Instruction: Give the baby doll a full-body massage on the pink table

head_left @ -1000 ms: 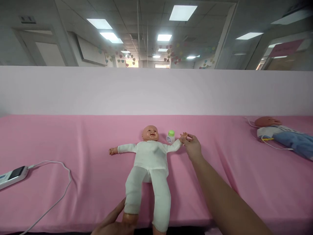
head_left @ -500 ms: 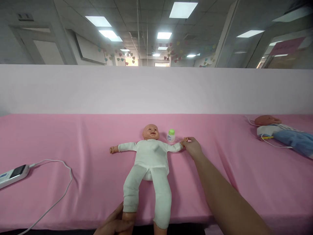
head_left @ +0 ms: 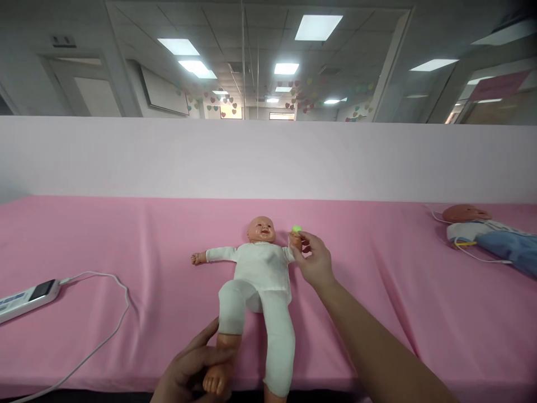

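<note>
left grip curls around the doll's ankle, right grip its hand.

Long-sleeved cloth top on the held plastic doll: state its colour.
White; the long-sleeved cloth top shows best in the head view.

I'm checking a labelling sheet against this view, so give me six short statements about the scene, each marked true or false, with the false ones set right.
1. The left hand holds the lower leg of the doll in white. True.
2. The right hand holds that doll's hand. True.
3. A green cap shows beside that doll's foot. False: the green cap shows by the doll's hand.
4. A white device lies at the right edge. False: the white device lies at the left edge.
5. A second doll lies towards the right. True.
6. The cloth is green. False: the cloth is pink.
</note>
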`<state>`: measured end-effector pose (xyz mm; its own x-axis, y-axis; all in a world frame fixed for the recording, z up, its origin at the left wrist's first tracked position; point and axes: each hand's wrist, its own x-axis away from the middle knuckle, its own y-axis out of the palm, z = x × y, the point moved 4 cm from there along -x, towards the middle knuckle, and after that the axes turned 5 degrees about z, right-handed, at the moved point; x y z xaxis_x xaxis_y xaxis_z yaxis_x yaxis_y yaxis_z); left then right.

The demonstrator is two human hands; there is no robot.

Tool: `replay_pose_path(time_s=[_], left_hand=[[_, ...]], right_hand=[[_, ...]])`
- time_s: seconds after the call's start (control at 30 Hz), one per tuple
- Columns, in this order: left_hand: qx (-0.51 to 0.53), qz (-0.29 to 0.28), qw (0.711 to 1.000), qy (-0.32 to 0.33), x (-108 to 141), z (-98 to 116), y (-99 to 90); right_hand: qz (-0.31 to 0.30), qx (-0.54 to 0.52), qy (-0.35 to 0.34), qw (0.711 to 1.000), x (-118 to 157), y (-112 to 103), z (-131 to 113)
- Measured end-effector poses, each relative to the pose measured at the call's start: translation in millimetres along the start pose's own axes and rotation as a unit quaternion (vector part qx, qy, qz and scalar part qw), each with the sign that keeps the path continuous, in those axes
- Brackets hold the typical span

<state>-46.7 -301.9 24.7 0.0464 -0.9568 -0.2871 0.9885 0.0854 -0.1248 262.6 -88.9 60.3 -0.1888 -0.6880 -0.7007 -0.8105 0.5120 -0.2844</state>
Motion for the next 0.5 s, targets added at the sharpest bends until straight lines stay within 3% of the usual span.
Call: replay_pose_path(time_s=[0.1,0.2,0.33,0.5], left_hand=[[0.002,-0.029,0.999,-0.013,-18,8,8.3],[-0.014,-0.041,0.998,-0.041,-36,15,14.5],[-0.005,-0.043,0.999,-0.018,-57,23,22.2],[0.034,-0.063,0.997,0.015,-75,28,32.4]], right_hand=[[-0.062,0.035,-0.123,0.990,7,10,-15],[-0.132,0.035,-0.188,0.973,14,20,-24],[-0.204,0.039,-0.228,0.951,24,33,-28],[-0.225,0.037,-0.232,0.946,29,37,-30]])
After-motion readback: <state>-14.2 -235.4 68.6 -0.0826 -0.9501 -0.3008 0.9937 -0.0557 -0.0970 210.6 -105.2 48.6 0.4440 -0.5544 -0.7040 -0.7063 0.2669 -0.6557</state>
